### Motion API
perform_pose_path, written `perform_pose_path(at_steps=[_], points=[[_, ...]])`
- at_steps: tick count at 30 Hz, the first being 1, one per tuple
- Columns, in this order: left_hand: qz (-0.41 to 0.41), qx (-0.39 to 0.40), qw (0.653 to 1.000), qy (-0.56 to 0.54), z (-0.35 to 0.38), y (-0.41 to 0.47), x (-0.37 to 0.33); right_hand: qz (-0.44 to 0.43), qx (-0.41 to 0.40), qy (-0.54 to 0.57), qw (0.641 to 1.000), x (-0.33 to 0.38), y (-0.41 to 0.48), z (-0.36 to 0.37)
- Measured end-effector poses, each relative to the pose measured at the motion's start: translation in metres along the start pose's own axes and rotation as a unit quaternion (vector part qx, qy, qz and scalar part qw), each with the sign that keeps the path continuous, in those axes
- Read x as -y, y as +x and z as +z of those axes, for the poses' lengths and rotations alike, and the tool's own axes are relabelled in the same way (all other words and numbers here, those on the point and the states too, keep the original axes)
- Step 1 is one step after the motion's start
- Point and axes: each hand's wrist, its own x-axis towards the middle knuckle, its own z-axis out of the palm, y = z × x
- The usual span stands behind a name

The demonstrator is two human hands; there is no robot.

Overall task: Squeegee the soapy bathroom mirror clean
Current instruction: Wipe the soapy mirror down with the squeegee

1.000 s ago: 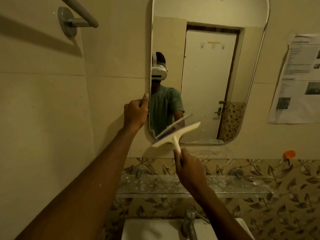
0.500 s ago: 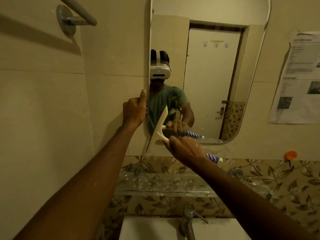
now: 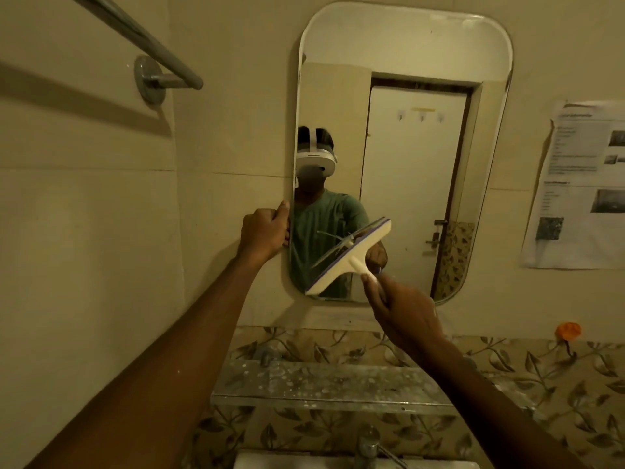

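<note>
While my left hand [image 3: 263, 233] grips the mirror's [image 3: 406, 130] edge, my right hand [image 3: 402, 311] clasps the squeegee [image 3: 350, 257] handle, blade up-left against the glass.

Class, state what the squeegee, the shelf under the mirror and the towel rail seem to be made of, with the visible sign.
Squeegee: likely matte cream plastic, moulded in one piece. Shelf: probably glass, see-through, spotted. Towel rail: metal, by its grey shine.

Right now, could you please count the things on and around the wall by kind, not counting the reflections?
Mirror: 1
Squeegee: 1
Towel bar: 1
Paper sheet: 1
Orange wall hook: 1
Glass shelf: 1
Tap: 1
Hands, left hand and right hand: 2
Total: 9
</note>
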Motion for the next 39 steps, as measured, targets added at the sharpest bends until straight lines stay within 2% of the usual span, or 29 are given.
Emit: perform_pose_path(at_steps=[3, 6, 11, 15, 19, 23, 26, 29, 34, 37, 39], points=[[0.005, -0.024, 1.000, -0.012, -0.001, 0.000, -0.009, -0.094, 0.071, -0.096, 0.988, 0.002, 0.004, -0.004], [0.005, -0.030, 0.999, -0.014, 0.002, -0.009, -0.006, -0.183, 0.150, -0.166, 0.957, 0.013, 0.009, 0.009], [-0.031, -0.056, 0.997, -0.050, 0.012, -0.016, 0.003, -0.247, 0.125, -0.211, 0.938, 0.024, 0.036, 0.036], [-0.032, -0.067, 0.996, -0.044, 0.017, -0.016, 0.002, -0.229, 0.135, -0.206, 0.942, 0.010, 0.045, 0.033], [-0.036, -0.068, 0.996, -0.045, 0.018, -0.015, 0.002, -0.193, 0.176, -0.203, 0.944, -0.041, 0.035, 0.004], [-0.047, -0.070, 0.996, -0.024, 0.019, -0.016, -0.002, -0.102, 0.175, -0.242, 0.949, -0.111, 0.012, -0.027], [-0.066, -0.069, 0.995, -0.020, 0.019, -0.018, -0.008, -0.094, 0.173, -0.291, 0.936, -0.131, 0.000, -0.040], [-0.077, -0.068, 0.995, -0.009, 0.018, -0.021, -0.014, -0.130, 0.133, -0.260, 0.948, -0.113, 0.007, -0.041], [-0.099, -0.071, 0.993, -0.013, 0.016, -0.024, -0.022, -0.206, 0.067, -0.200, 0.955, -0.028, 0.047, -0.003], [-0.107, -0.057, 0.992, -0.019, 0.014, -0.025, -0.024, -0.178, 0.046, -0.196, 0.963, 0.006, 0.064, 0.011], [-0.102, -0.050, 0.993, -0.021, 0.013, -0.024, -0.022, -0.160, 0.038, -0.188, 0.968, -0.005, 0.068, 0.011]])
